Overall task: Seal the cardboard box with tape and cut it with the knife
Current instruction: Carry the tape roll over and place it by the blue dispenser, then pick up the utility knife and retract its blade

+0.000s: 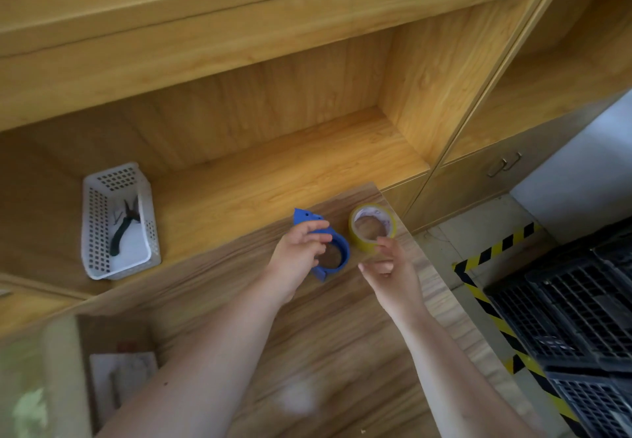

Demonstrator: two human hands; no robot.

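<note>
A blue plastic tape dispenser (337, 242) lies near the far corner of the wooden table (307, 335), and my left hand (301, 249) grips its upper part. Just to its right stands a yellowish roll of tape (372, 229) on its side face. My right hand (390, 266) has its fingertips on the near rim of that roll. An open cardboard box (102, 338) with white paper inside shows at the lower left, partly blurred. No knife is visible on the table.
A white perforated basket (102, 225) holding black-handled pliers (123, 225) sits on the wooden shelf at left. Black plastic crates (581, 318) stand on the floor at right, beside yellow-black hazard tape (492, 318). A cabinet with metal handles (502, 164) is behind.
</note>
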